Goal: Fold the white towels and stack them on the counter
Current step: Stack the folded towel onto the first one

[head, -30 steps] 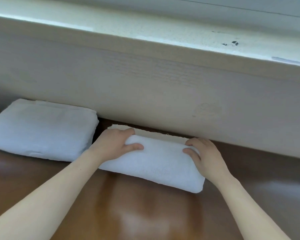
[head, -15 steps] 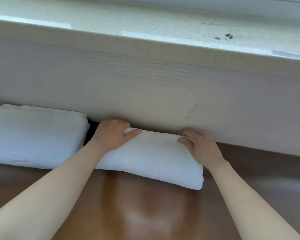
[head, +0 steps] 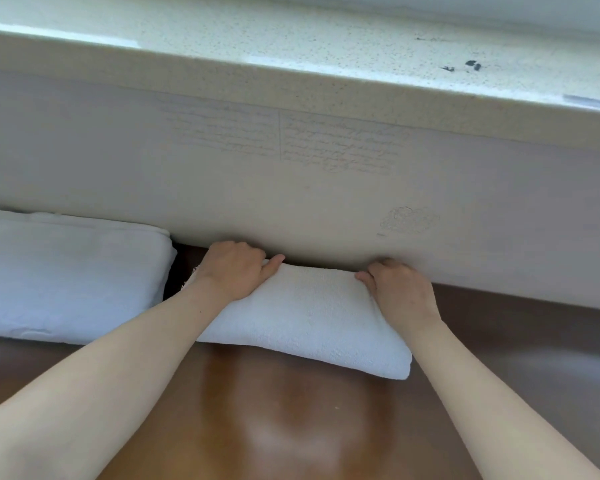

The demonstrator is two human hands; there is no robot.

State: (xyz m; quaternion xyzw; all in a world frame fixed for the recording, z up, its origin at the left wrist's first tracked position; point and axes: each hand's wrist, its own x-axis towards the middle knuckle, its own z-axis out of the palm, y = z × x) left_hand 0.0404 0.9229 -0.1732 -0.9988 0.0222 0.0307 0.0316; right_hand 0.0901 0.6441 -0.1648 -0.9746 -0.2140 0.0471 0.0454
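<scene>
Wall [head: 326, 209]: pale and wide. It fills the back, and faint pencil writing shows on it.
Ledge [head: 291, 36]: speckled, and it sticks out over the wall. A few black marks [head: 471, 65] sit on it at the right.
Counter [head: 291, 427]: brown and shiny. Both towels lie on it.
Other towel [head: 70, 275]: white, folded and lying flat on the left, close to the wall. No hand touches it.
Folded towel [head: 309, 313]: white and puffy, in the middle of the counter, just right of the other towel. A second ago a thin flat strip of it showed behind the fold. Now that strip is hidden and the far edge sits right at the bottom of the wall. A little frayed corner [head: 191, 278] peeks out on the left.
Gap [head: 175, 268]: a dark slot between the two towels. They do not touch.
Left hand [head: 232, 268]: it grips the far left end of the folded towel. The fingers curl over the back edge and the thumb lies on top. It has moved in toward the wall.
Right hand [head: 402, 296]: it grips the far right end the same way, with its fingers curled over the back edge. It too has moved in toward the wall.
Job so far: this fold looks done, I think. The towel is not stacked yet, so it likely needs to go on top of the other towel.
</scene>
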